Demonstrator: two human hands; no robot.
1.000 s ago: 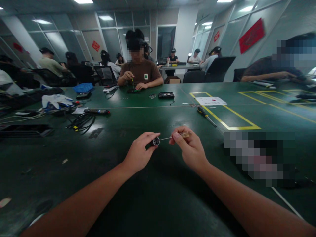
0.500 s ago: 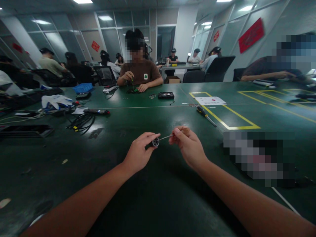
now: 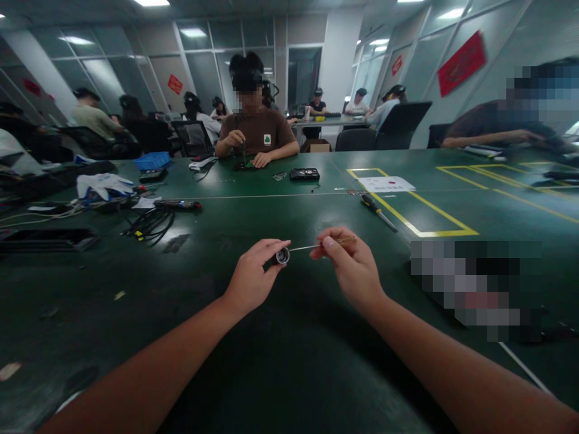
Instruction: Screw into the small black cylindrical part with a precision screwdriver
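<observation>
Between the thumb and fingers of my left hand [image 3: 253,274] is a small round part [image 3: 283,256], dark with a silvery rim, its hollow end turned toward me and to the right. My right hand [image 3: 348,259] grips a thin screwdriver [image 3: 307,247] by its brownish, see-through handle. Its metal shaft points left, and the tip is at the upper right edge of the round part's rim. Whether tip and rim touch, I cannot tell. Both hands are raised over the green table [image 3: 289,361].
A black-and-yellow screwdriver [image 3: 379,212] lies beyond my right hand, near a white sheet [image 3: 386,184]. Coiled black cables [image 3: 151,226], a pen-shaped tool [image 3: 176,205] and white gloves [image 3: 104,187] lie at left. Across the table, a person [image 3: 260,132] works on a green board. A blurred-out object [image 3: 474,289] lies right.
The screwdriver's tip has come out of the round part's opening to its rim, and the shaft is now nearer level. My left hand has shifted slightly left and up.
</observation>
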